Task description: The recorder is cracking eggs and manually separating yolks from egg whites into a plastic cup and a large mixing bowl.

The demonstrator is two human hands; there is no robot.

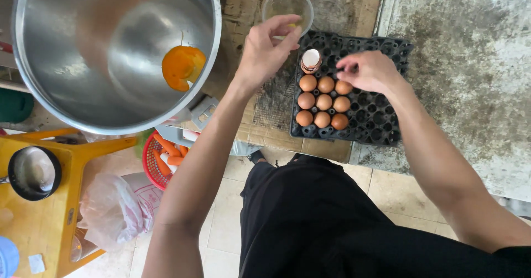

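A black egg tray (381, 117) lies on a wooden board and holds several brown eggs (324, 102) in its left part. Stacked empty eggshells (310, 60) stand in the tray's top left corner. My right hand (369, 70) hovers over the top row of eggs, fingers curled by one egg. My left hand (271, 48) sits at the rim of a clear plastic cup (287, 4), fingertips pinched over it; what they hold is not clear. A large steel bowl (66, 62) at the left contains egg yolk (183, 66).
A yellow stool (38, 222) at the lower left carries a small black pan (33, 173). A red basket (157, 164) with carrots and a plastic bag (113, 209) lie on the tiled floor. A worn concrete counter (470, 62) stretches to the right.
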